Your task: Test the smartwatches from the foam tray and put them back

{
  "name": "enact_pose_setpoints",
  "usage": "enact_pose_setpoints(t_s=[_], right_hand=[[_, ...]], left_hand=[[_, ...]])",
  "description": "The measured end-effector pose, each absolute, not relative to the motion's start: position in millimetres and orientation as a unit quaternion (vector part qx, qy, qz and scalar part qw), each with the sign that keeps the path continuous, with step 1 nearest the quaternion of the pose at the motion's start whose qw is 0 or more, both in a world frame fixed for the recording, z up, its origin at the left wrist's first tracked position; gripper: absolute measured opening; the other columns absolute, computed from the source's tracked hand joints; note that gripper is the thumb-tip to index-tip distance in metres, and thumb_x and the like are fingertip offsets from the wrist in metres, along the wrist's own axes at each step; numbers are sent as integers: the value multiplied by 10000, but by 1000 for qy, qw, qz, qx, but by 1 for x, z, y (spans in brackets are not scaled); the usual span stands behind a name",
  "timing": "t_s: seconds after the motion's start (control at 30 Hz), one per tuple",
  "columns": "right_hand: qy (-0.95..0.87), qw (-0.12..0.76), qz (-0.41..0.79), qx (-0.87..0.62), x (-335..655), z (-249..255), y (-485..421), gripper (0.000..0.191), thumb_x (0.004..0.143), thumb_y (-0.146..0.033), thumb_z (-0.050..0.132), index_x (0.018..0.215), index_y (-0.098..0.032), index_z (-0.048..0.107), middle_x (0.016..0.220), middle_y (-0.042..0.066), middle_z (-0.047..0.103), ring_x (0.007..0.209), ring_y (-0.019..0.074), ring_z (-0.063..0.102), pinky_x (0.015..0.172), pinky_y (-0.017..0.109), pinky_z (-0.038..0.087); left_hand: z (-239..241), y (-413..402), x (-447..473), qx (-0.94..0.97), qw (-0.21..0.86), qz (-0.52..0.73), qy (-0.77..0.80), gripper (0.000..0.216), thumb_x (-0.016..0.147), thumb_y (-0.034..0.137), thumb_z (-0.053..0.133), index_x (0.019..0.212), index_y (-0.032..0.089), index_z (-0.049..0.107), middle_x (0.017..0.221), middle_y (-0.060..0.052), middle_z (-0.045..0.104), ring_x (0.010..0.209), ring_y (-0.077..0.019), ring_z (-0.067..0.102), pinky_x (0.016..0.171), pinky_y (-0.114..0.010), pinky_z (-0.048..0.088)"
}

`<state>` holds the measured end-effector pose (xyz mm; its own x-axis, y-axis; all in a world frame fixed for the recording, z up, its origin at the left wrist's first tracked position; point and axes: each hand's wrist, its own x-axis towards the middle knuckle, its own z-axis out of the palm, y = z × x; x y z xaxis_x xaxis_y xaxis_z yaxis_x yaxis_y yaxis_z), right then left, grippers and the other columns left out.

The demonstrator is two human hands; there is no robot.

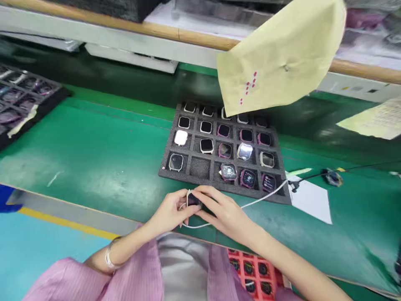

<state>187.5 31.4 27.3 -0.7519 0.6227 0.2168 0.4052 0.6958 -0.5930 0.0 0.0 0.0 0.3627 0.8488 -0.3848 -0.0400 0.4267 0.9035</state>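
Note:
Both my hands hold one smartwatch body [194, 200] with a dark screen and a pale frame, just over the front part of the bench. My left hand [173, 210] grips its left side, thumb on the lower edge. Fingers of my right hand [224, 212] close on its top and right side. A white cable [255, 202] runs from under my hands to the right. Right behind them lies a dark foam tray [200, 177] with watch bodies in its compartments, some pale-framed, some purple. Several screens there are lit, and one front compartment holds no watch.
Another foam tray [59, 94] lies at the far left. Yellow paper [275, 62] hangs from the shelf over the tray's back. A white sheet [311, 200] and a small coil [332, 177] lie right. Below the bench edge is a red tray [255, 267] of small dark parts.

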Motion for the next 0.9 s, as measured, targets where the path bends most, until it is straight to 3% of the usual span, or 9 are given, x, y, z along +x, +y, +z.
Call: enact_pose_setpoints(t_s=[0.13,0.43,0.63,0.9], right_hand=[[-861,248,333,-294,189,26,34,385,921,-213,623,1293,-154,542,1193,130,613,1063,232,634,891,346,576],[-871,272,266,-311,189,11,26,405,941,-250,592,1322,-127,532,1244,174,615,1118,273,629,941,407,564],[-871,257,291,-302,190,14,30,401,919,-229,622,1290,-101,539,1199,175,615,1092,272,628,924,391,563],[-830,287,382,-288,188,16,31,455,861,-229,708,1283,-186,542,1117,110,636,990,223,645,844,333,570]], left_hand=[[6,-2,-1,420,713,326,457,308,837,423,645,892,137,546,570,79,479,370,-33,394,340,-156,313],[-3,-8,2,455,688,341,452,202,910,340,567,998,165,517,722,36,555,601,-93,575,563,-206,484],[-2,-5,2,424,708,333,457,274,875,402,608,941,154,513,642,52,538,480,-74,526,460,-184,459],[1,-4,-5,425,737,316,420,352,854,472,618,940,139,543,618,58,508,397,-42,450,360,-150,340]])
